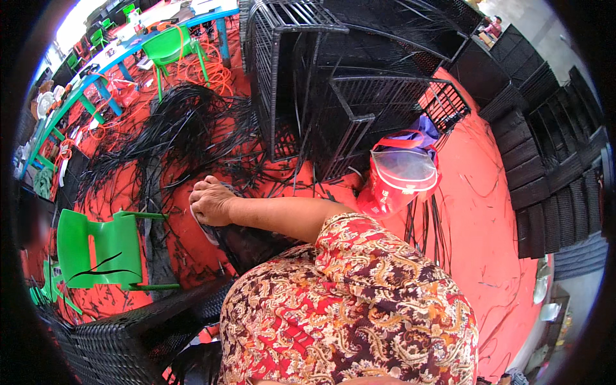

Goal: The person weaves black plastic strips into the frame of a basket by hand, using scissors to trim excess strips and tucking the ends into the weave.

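Seen from above, tilted to the side, over a red floor (487,212) scattered with black strips. Only 1 hand (210,201) in sight, on a bare forearm reaching from under a patterned red sleeve (359,301); whether left or right, cannot tell. Fingers curled down and pressed onto a dark bundle (240,244) of black material with a pale edge showing under the palm; gripping it or merely resting on it, cannot tell. Bundle lying on the floor just below the hand, touching it, near the sleeve. Other hand out of sight.

Left of the hand, a green plastic chair (99,247) tipped on its side, a black strip draped across it. Above the hand, a big loose tangle of black strips (186,128) spread over the floor. Behind that, black wire chair frames (301,83) stacked together, partly woven. Just right of the forearm, a red bucket (401,176) with a clear film over its mouth, close beside the frames. Far right, a row of finished black woven panels (545,147). Lower left, a black woven piece (135,333). Upper left, a blue table (128,48) and another green chair (170,45), well apart from the hand.
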{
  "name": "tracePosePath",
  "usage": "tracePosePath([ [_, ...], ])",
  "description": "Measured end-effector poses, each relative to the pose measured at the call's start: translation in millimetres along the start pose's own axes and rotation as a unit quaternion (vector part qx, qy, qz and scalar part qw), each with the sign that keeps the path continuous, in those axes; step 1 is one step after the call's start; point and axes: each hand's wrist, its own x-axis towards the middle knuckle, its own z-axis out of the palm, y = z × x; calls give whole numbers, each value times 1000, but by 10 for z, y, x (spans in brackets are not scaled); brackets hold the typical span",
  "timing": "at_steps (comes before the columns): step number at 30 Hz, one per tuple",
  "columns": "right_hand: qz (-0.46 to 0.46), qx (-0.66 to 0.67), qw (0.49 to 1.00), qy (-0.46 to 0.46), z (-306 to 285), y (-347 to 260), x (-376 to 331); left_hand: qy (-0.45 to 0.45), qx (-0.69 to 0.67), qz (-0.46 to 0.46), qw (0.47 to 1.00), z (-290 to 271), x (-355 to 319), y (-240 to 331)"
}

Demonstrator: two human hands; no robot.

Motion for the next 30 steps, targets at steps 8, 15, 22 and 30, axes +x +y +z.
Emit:
tracePosePath([
  [8, -10, 17, 1000, -11, -45, -136, 47, 0, 2, -2, 1000, 11, -14, -56],
  [15, 0, -3, 999, -33, -95, -81, 41, -7, 1, 0, 1000, 50, 22, -60],
  [22, -4, 9, 1000, -21, -31, -88, 73, -2, 5, 7, 1000, 16, 60, -83],
  [30, -7, 5, 1000, -29, 19, -62, 77, -5, 11, 17, 1000, -17, 120, -92],
])
